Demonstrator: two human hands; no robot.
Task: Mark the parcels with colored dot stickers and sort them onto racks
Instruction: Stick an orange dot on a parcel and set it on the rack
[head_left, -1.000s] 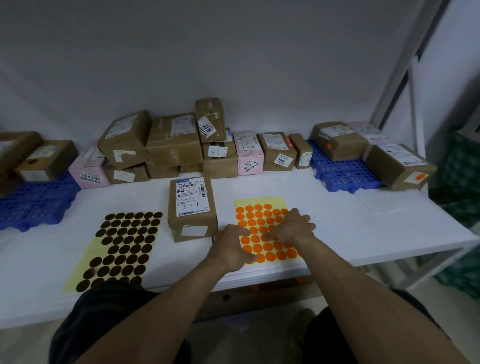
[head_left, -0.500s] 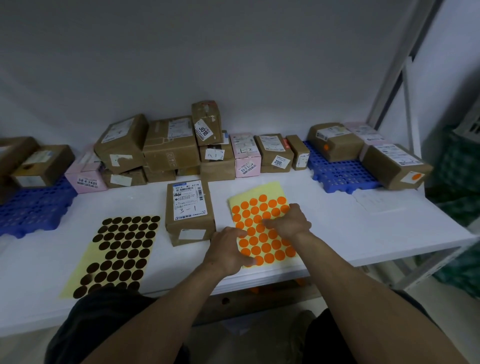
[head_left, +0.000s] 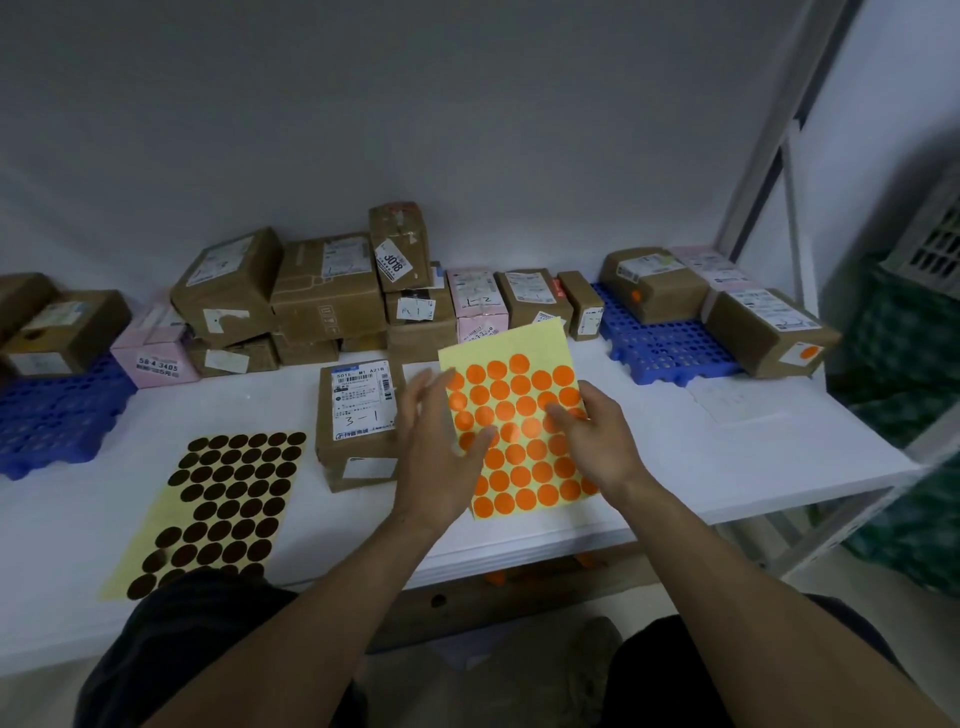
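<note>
Centre of the frame, and the orange sticker sheet (head_left: 519, 395) is up off the table (head_left: 727, 457), tilted toward the camera, its top edge covering the foot of the parcels behind it. The right hand (head_left: 602, 447) has it by the right edge: the grip is pinching the sheet, fingers laid over the outer orange dots, though the thumb is hidden behind the paper. The left hand (head_left: 436, 457) sits at the sheet's left edge with a spread grip, fingers straight and fanned, thumb across the dots. It is blurred, so I cannot tell whether it actually touches the paper.

Just left of that hand, the parcel marked 3-1 (head_left: 358, 421) lies flat on the table, label up, with no dot visible on it. Lower left of the frame, the dark sticker sheet (head_left: 218, 509) lies flat near the table's front edge.

Along the back, a pile of brown and pink parcels (head_left: 327, 301) stands against the wall. Right of the frame, a blue rack (head_left: 665, 343) carries more parcels, and the nearest brown one (head_left: 769, 332) shows an orange dot (head_left: 808, 354) on its end face. Far left, a second blue rack (head_left: 57, 410) holds brown parcels too.
</note>
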